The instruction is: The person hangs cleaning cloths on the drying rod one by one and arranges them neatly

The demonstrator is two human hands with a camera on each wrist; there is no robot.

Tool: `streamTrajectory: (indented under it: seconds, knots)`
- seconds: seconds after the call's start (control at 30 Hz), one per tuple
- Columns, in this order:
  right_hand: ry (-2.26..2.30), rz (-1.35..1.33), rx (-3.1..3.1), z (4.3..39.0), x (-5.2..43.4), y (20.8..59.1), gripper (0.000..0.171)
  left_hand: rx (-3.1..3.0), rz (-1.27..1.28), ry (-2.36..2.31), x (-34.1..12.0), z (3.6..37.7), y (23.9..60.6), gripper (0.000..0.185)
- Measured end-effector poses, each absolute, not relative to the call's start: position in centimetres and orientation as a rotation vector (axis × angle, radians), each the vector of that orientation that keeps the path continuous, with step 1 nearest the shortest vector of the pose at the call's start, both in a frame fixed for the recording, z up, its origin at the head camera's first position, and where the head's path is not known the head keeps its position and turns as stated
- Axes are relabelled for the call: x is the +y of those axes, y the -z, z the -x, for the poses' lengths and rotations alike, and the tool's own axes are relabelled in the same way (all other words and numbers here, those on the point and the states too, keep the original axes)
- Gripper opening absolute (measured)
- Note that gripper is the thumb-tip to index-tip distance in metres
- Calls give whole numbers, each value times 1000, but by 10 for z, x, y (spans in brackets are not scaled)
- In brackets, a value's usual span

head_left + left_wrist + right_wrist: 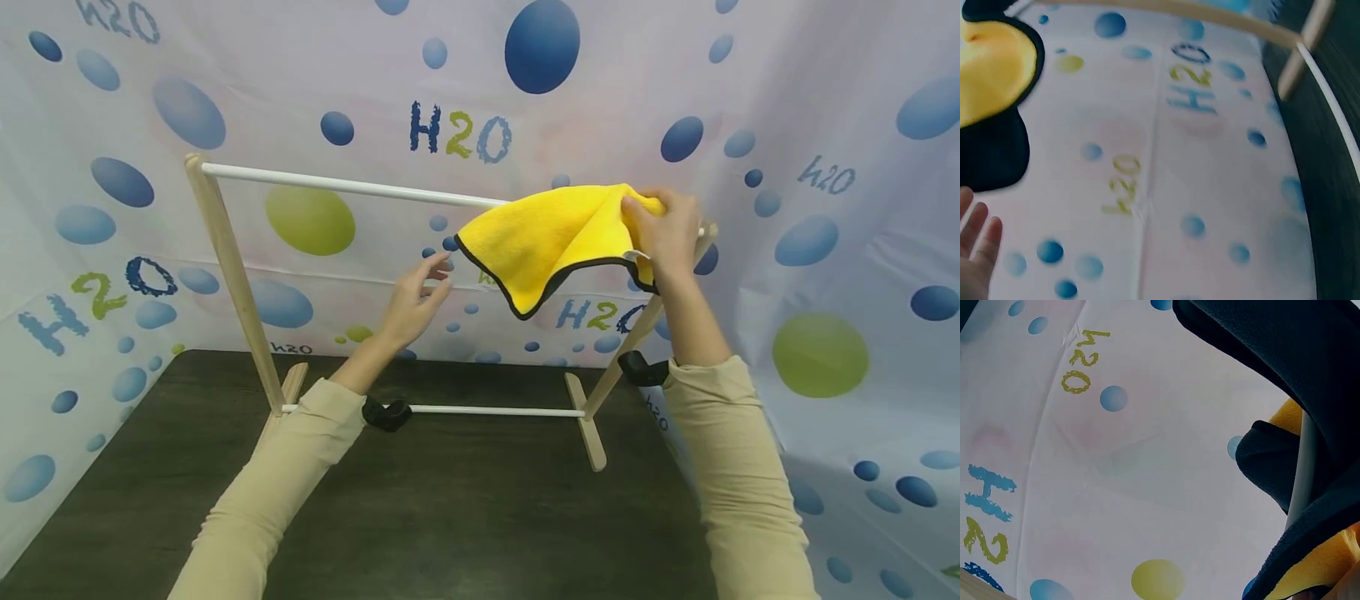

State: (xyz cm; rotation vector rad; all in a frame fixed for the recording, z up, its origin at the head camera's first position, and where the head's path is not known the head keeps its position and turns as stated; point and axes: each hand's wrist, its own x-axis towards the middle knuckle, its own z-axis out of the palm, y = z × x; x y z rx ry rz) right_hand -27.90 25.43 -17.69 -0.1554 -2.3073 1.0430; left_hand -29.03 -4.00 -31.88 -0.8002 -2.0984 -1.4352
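A yellow cloth (551, 237) with a dark edge lies over the right part of the white top rail (337, 183) of a wooden rack. My right hand (671, 233) pinches it near its right end, thumb against the yellow face. In the right wrist view, the dark underside of the cloth (1285, 356) hangs on both sides of the rail (1302, 469). Left of the cloth, my left hand (416, 300) is raised with loosely bent fingers and holds nothing. The left wrist view shows its fingertips (988, 240) just below the cloth's dark underside (994, 150).
The rack's left post (236, 283) and right post (626, 350) stand on wooden feet on a dark table (450, 508). A lower white rod (495, 410) joins the posts. Behind hangs a white curtain (247, 92) with blue and green spots.
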Motion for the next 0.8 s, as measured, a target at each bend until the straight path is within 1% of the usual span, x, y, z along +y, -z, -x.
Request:
streamTrajectory:
  seconds: [0.13, 0.37, 0.6, 0.7, 0.8]
  knots:
    - [-1094, 157, -2278, 277, 256, 181, 44, -2119, 727, 1677, -17, 290, 307, 43]
    - [-1116, 132, -2240, 274, 258, 186, 42, -1861, 649, 2006, 8, 284, 283, 45]
    - [-1086, 106, -2207, 272, 262, 190, 42, -1846, 493, 1940, 13, 277, 265, 45]
    - [-1052, 124, -2190, 270, 264, 193, 41, -1853, 515, 1918, 13, 272, 263, 45]
    - [-1064, 136, -2178, 267, 268, 194, 41, -1830, 596, 1877, 12, 265, 257, 46]
